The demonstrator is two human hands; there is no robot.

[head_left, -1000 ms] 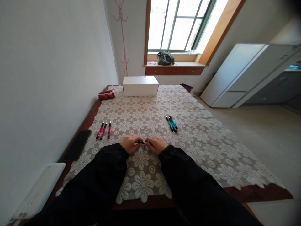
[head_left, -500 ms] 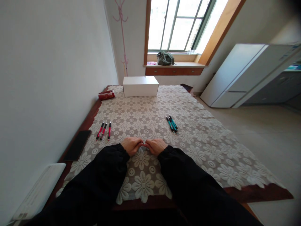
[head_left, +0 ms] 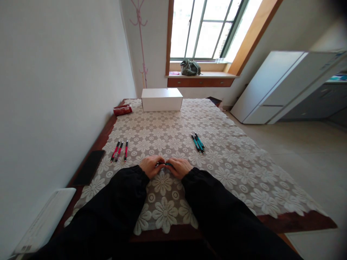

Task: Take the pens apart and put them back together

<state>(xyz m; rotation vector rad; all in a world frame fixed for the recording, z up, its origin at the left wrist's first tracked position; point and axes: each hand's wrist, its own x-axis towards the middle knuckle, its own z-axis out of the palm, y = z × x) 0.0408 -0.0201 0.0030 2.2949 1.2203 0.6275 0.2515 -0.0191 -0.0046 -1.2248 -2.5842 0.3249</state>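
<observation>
Between my two hands, low over the near part of the table, lies a black and teal pen (head_left: 168, 164), mostly covered by my fingers. My left hand (head_left: 152, 166) is closed around its dark end. The fingers of my right hand (head_left: 179, 167) are closed on the teal part. To the left rest three red and black pens (head_left: 118, 151), side by side. Ahead and to the right is a small group of teal and black pens (head_left: 198, 142).
A lace cloth (head_left: 165, 213) covers the table. At its far end stand a white box (head_left: 162, 100) and a red packet (head_left: 123, 109). Along the left edge lie a black flat object (head_left: 89, 168) and a white power-strip-like object (head_left: 46, 220). A wall borders the left side.
My fingers have shifted slightly, and more of the teal and black pen now shows between them. The pens on the table have not moved.
</observation>
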